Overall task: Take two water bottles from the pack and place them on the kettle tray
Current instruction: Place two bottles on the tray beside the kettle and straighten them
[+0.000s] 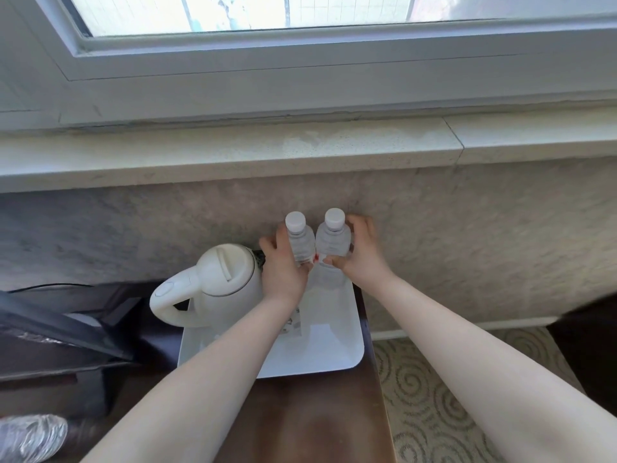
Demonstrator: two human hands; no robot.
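Two clear water bottles with white caps stand upright side by side at the far end of the white kettle tray (pixel 334 355). My left hand (pixel 282 267) is wrapped around the left bottle (pixel 300 242). My right hand (pixel 362 253) grips the right bottle (pixel 334 240). The bottles nearly touch each other, close to the wall. Whether their bases rest on the tray is hidden by my hands. A white electric kettle (pixel 213 282) sits on the tray's left side, just beside my left hand.
The tray lies on a dark wooden table (pixel 300 416) under a stone window sill (pixel 300 152). A patterned carpet (pixel 434 396) lies to the right. Something in crinkled clear plastic (pixel 30 436) shows at bottom left. Small sachets (pixel 293 324) lie in the tray.
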